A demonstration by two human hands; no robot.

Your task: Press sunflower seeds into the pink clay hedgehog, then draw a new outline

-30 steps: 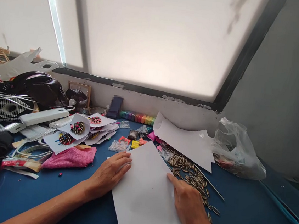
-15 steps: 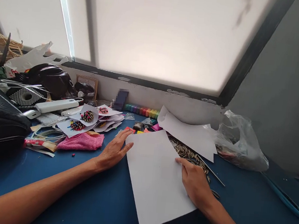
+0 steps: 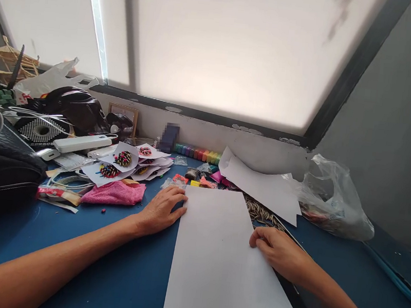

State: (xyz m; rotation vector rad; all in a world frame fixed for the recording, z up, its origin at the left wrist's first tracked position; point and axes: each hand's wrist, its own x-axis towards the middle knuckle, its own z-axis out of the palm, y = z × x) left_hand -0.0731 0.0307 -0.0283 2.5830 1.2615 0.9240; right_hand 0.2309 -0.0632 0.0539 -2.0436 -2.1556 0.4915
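A blank white sheet of paper (image 3: 212, 257) lies in front of me on the blue table (image 3: 119, 272). My left hand (image 3: 163, 211) rests by its upper left edge, fingers stretched out and thumb apart, fingertips touching the margin. At the right edge, my right hand (image 3: 279, 250) has its fingers curled and closed on the paper. Striped sunflower seeds (image 3: 260, 212) are spread beyond that edge, partly covered by the sheet. Small colourful packets (image 3: 180, 180) lie just past its top edge.
To the left are paper pieces with decorated seed clusters (image 3: 122, 159), a pink cloth (image 3: 113, 193) and a black bag (image 3: 2, 162). Another white sheet (image 3: 264, 187) and a clear plastic bag (image 3: 335, 207) stand at right. Coloured blocks (image 3: 198, 153) line the wall.
The paper has turned straighter and come closer to me. My right hand has moved right and slightly down, its fingers now curled at the edge. My left hand stays at the left edge.
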